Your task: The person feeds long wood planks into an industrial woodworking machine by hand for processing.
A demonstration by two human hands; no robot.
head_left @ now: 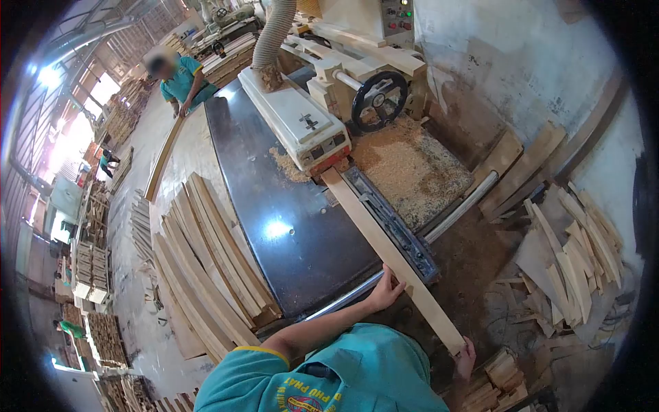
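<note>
A long, pale wooden board (388, 247) lies along the right side of the dark machine table (268, 199). Its far end goes under the white machine housing (296, 123), and its near end sticks out past the table toward me. My left hand (386, 292) is at the board's left edge near the table's front, its fingers bent against the wood. At the near end, my right hand (465, 355) grips the board's corner, with some fingers hidden beneath. A metal guide rail (391, 223) runs close along the board's right side.
Curved boards (206, 261) are stacked left of the table. A black handwheel (379, 101) and sawdust (405, 165) are beyond the rail. Offcuts (573, 254) lie at right, more wood (504, 374) below. A co-worker (184, 81) at far left holds a long strip (163, 159).
</note>
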